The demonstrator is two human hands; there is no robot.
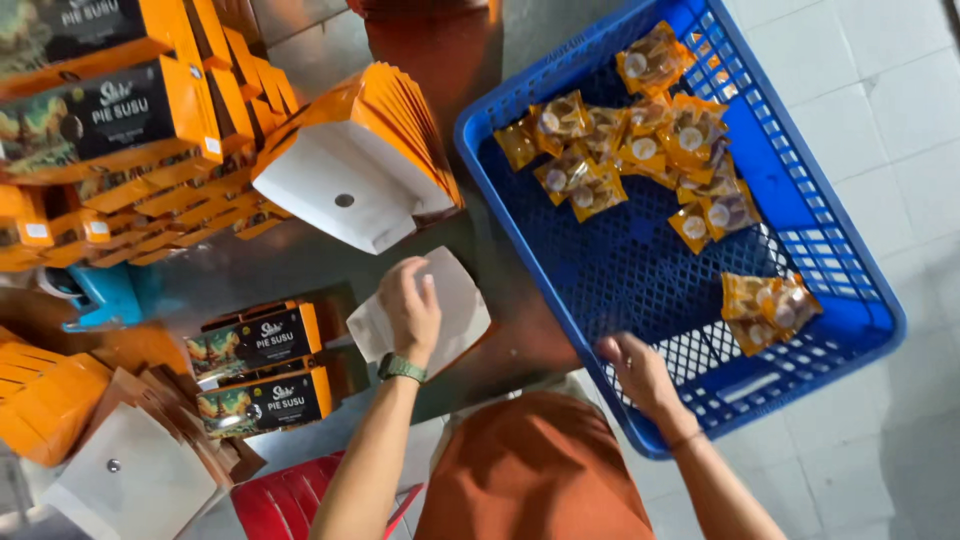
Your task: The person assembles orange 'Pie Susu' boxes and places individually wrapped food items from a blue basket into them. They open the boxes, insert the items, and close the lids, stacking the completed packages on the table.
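My left hand [410, 308], with a green watch on the wrist, presses down with bent fingers on a flat white and orange carton blank [455, 300] lying on the metal table. My right hand [636, 368] reaches over the near rim of a blue plastic crate [800, 200], fingers loosely curled above the mesh floor, with nothing visible in it. Several small pastries in clear orange wrappers [630, 150] lie heaped at the crate's far end. A few more wrapped pastries [765, 308] lie near its right side, apart from my right hand.
A fanned stack of flat orange cartons [360, 160] lies beyond my left hand. Two assembled dark-printed boxes [262, 372] sit to its left, with more boxes [100, 110] stacked at top left. A blue tape dispenser [100, 295], another stack of carton blanks [130, 470] and a red stool [285, 500] are nearby.
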